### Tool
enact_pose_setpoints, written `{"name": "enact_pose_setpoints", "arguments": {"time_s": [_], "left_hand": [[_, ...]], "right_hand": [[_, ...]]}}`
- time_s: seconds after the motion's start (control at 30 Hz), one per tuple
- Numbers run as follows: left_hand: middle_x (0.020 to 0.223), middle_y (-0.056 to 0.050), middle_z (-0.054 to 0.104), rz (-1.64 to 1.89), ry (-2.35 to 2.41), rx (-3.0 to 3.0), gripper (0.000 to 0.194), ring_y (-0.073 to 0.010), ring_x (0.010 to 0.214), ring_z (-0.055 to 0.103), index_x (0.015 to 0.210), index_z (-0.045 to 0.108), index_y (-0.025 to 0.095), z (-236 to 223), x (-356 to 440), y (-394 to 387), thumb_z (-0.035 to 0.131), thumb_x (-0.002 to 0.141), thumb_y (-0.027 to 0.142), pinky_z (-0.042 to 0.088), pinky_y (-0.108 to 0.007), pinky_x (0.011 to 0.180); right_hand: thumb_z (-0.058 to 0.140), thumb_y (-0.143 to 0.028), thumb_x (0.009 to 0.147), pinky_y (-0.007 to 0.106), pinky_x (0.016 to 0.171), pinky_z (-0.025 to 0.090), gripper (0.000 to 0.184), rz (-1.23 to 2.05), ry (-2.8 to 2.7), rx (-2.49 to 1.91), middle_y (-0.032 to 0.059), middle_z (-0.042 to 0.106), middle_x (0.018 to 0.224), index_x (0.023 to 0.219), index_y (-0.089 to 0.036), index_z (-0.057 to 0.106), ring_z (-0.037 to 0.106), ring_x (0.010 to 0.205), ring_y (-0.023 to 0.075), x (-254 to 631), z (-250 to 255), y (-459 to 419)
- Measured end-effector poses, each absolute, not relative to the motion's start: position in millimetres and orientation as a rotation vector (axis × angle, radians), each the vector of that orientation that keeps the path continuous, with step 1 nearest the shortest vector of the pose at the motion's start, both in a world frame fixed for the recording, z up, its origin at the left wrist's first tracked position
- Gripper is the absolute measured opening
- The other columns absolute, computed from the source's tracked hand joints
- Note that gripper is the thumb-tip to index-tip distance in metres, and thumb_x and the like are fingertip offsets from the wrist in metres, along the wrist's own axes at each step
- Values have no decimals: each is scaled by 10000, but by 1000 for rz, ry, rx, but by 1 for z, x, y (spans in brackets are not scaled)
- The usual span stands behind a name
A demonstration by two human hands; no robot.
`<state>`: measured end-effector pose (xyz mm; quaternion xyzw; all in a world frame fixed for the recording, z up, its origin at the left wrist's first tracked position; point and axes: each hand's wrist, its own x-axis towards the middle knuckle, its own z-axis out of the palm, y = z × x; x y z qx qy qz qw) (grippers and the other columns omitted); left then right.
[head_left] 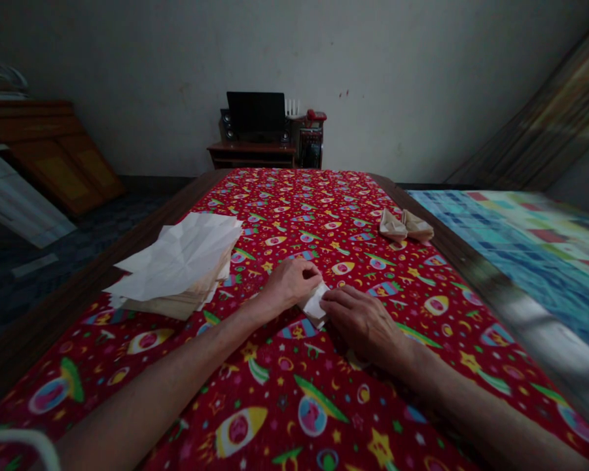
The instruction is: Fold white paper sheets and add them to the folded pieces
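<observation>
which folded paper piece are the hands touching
The small white folded piece, between the left hand and right hand; the two tan folded pieces sit untouched, farther off to the right.

Open lane on table: patterned red cloth bare beyond both hands, from the paper stack on the left to the folded paper pieces at the far right. Stack is wide, with corners jutting unevenly; blocks low passage beside the left forearm. Folded pieces stand up from the cloth near the right edge. Between the two forearms, near side: cloth bare. Directly between the hands: obstructed by small folded paper. Right of right forearm: bare cloth.
</observation>
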<state>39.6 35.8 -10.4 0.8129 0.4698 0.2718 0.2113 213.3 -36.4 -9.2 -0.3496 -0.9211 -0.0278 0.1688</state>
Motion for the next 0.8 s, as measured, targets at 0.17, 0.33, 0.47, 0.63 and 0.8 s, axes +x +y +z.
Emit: {"name": "enact_pose_setpoints", "arguments": {"time_s": [0.17, 0.33, 0.47, 0.63, 0.8], "left_hand": [[746, -56, 683, 751, 1377, 2299, 162, -169, 706, 617, 742, 684, 153, -8, 41, 33, 540, 784, 214, 418, -244, 631], [723, -54, 668, 766, 1388, 2346, 205, -172, 687, 608, 696, 666, 158, -9, 42, 32, 512, 820, 212, 418, -252, 623], [832, -38, 666, 849, 1341, 2372, 144, -164, 783, 609, 788, 667, 170, -9, 37, 32, 537, 833, 211, 446, -250, 712], [919, -33, 662, 926, 940, 2402, 140, -142, 899, 604, 902, 671, 171, 0, 13, 17, 540, 851, 167, 451, -244, 833], [997, -42, 663, 678, 787, 2358, 219, -139, 923, 615, 1043, 651, 186, 3, -11, -2, 599, 832, 199, 468, -236, 829]], "right_hand": [[392, -153, 934, 289, 750, 449, 224, -55, -2610, -989, 94, 621, 916, 870, -146, 606, 526, 868, 181, 213, -10, -37], [405, -142, 926, 294, 746, 463, 216, -70, -2599, -970, 98, 626, 922, 923, -138, 621, 541, 868, 186, 213, -12, -36], [413, -137, 922, 288, 728, 472, 220, -96, -2584, -949, 97, 636, 920, 878, -154, 628, 560, 871, 185, 214, -12, -35], [444, -164, 917, 279, 704, 484, 203, -16, -2484, -923, 93, 654, 952, 901, -157, 647, 582, 847, 178, 216, -17, -31], [490, -229, 907, 254, 692, 485, 190, 220, -2315, -941, 80, 667, 935, 916, -154, 665, 604, 784, 149, 218, -22, -27]]}}
